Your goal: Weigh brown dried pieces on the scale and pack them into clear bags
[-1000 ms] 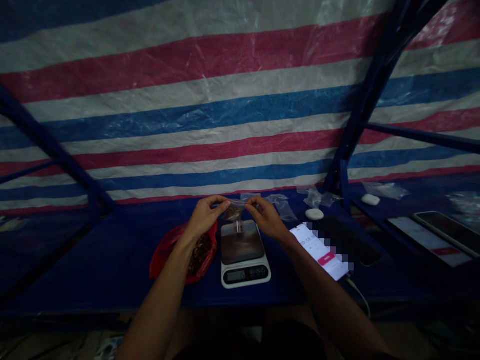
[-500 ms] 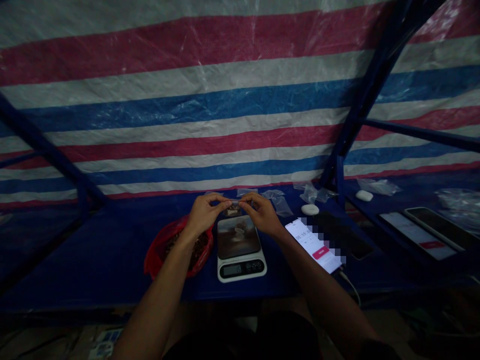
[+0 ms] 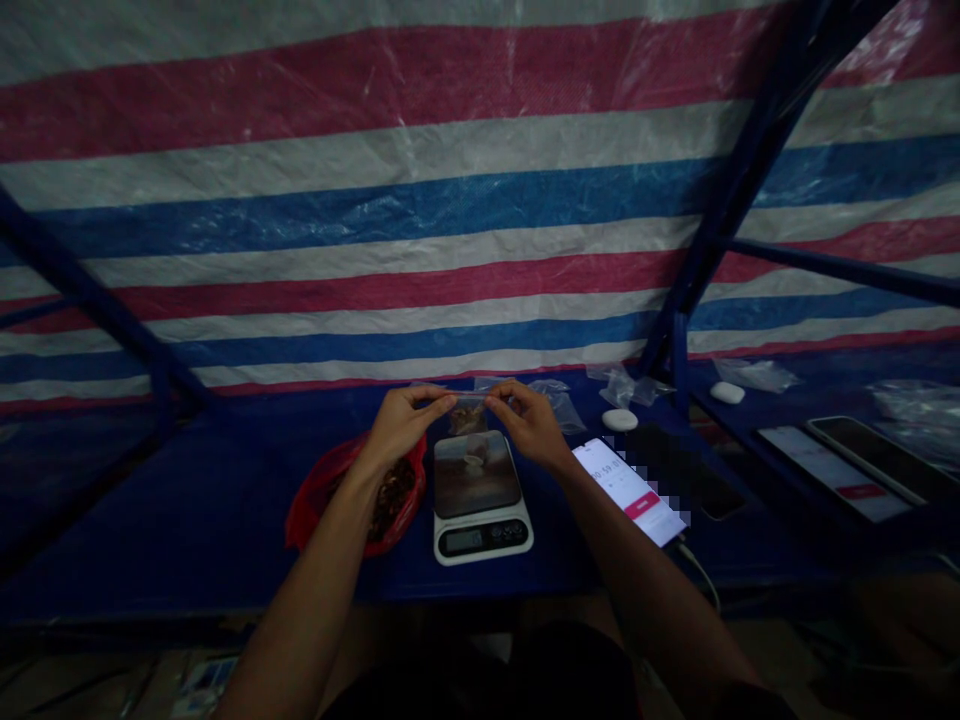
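Note:
A small clear plastic bag (image 3: 468, 418) with brown pieces in it hangs just past the far edge of the kitchen scale. My left hand (image 3: 405, 422) pinches one top corner of the bag between thumb and fingers. Opposite it, my right hand (image 3: 531, 424) pinches the other corner, so the top edge is stretched between them. The white scale (image 3: 446, 545) stands below my hands, its display lit and a pale spot on its dark plate. Left of it lies a red plastic bag (image 3: 307, 505) of brown pieces, partly covered by my left forearm.
A lit phone (image 3: 626, 490) with a cable lies right of my right forearm, near a white case (image 3: 619, 420). Loose clear bags (image 3: 559, 402) lie along the back. More phones (image 3: 832, 470) are farther right. Blue metal bars (image 3: 705, 230) and a striped sheet (image 3: 420, 230) stand behind.
My hands have moved slightly apart, and the top edge of the small bag is drawn wider between them. More of its brown contents shows now.

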{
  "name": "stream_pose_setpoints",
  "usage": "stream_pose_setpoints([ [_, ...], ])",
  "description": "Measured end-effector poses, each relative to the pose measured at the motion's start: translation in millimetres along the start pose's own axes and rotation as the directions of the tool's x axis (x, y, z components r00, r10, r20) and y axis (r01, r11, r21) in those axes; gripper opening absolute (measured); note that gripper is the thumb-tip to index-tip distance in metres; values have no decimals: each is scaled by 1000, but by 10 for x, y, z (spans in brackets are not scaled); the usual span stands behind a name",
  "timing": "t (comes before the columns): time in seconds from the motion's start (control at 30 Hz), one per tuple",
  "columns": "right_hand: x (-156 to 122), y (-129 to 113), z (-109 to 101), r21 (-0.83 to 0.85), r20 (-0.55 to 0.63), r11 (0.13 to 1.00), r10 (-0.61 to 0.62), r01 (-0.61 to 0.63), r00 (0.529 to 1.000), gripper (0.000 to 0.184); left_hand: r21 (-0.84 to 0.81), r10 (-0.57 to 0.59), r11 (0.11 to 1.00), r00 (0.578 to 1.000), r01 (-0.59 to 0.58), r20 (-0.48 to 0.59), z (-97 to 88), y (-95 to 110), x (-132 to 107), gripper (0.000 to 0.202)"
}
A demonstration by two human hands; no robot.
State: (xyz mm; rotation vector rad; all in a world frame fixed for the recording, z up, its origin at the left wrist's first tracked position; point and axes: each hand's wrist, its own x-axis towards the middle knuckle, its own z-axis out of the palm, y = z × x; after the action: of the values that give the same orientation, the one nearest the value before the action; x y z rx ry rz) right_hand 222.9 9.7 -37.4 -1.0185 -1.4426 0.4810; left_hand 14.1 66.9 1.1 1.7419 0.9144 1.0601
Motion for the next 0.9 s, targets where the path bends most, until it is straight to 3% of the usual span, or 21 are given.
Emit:
stream_pose_setpoints([
  [0.17, -7, -18, 60, -6, 23, 998, -59, 60, 998, 14, 93, 79, 993, 995, -73, -58, 29, 20, -3, 36],
  [0.43, -16, -94, 67, 3, -17, 992, -125, 125, 992, 11, -13, 43, 999, 999, -43, 18, 139, 107, -47, 35],
  [0.9, -32, -217, 85, 7, -43, 988, -157, 157, 987, 13, 179, 103, 977, 991, -117, 87, 189, 307, -94, 25],
])
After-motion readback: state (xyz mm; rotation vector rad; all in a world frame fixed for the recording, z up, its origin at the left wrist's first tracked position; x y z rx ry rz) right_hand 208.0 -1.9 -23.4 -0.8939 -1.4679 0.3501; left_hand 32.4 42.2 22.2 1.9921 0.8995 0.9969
